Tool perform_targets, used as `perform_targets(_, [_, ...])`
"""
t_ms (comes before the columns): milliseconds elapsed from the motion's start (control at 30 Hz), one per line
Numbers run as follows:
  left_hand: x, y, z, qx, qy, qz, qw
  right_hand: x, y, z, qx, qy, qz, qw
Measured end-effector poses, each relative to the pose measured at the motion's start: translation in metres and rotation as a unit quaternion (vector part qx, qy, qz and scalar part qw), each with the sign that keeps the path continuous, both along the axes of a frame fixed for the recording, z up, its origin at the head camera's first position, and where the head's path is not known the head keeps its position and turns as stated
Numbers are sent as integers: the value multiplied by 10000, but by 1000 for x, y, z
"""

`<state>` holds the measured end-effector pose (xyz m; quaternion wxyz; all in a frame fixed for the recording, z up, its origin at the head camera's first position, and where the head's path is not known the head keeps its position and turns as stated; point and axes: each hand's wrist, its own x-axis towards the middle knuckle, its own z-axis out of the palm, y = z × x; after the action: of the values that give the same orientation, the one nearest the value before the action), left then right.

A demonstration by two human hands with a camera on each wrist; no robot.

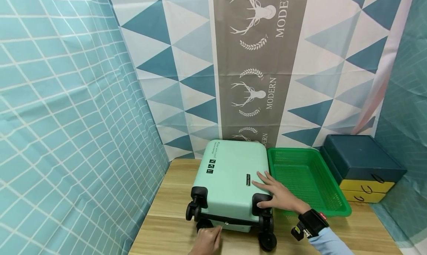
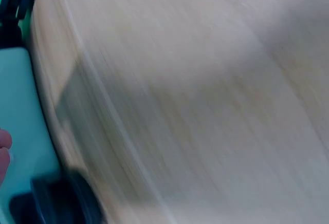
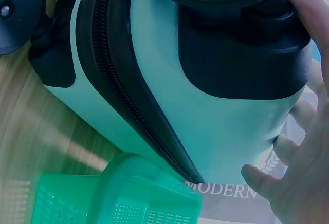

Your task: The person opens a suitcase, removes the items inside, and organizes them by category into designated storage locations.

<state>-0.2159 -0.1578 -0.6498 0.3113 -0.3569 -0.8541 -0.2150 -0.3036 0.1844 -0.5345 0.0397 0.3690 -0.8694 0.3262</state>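
Observation:
A mint-green hard-shell suitcase [image 1: 237,166] lies flat on the wooden table, its black wheels [image 1: 268,241] toward me. My left hand [image 1: 207,241] is at the near end, fingers curled, thumb and forefinger pinching the zipper pull right beside the bright slider [image 1: 227,222]; the pull itself is mostly hidden. In the left wrist view only fingertips [image 2: 4,149] show, against the mint shell. Spread over the near right corner, my right hand [image 1: 278,195] presses the top with straight fingers. The black zipper [image 3: 115,80] runs along the side with its teeth together.
Right of the suitcase stands a green plastic basket [image 1: 333,195], close against it. Dark blue and yellow drawer boxes [image 1: 365,169] are stacked beyond the basket. Patterned cloth [image 1: 186,62] hangs behind, and a blue checked sheet [image 1: 66,118] covers the left side.

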Motion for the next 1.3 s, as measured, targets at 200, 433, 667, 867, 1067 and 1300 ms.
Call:
perform_targets(200, [1,-17,0,105,4,290,9995,1,3,1,-16,-75,-15,10000])
perform_targets(433, [3,-41,4,192,226,778,9965,2,2,0,-30,-106,-63,9999])
perform_targets(667, [2,-64,0,225,364,965,9944,3,2,-1,-39,-133,-83,9999])
perform_targets(867, [0,-77,3,221,241,1026,9942,2,1,3,-185,-218,169,9994])
perform_targets(1067, [-3,-85,4,201,282,1137,9929,3,1,3,-231,-408,278,9985])
perform_targets(1300, [-11,-97,4,300,373,1347,9897,3,1,3,-280,-534,249,9979])
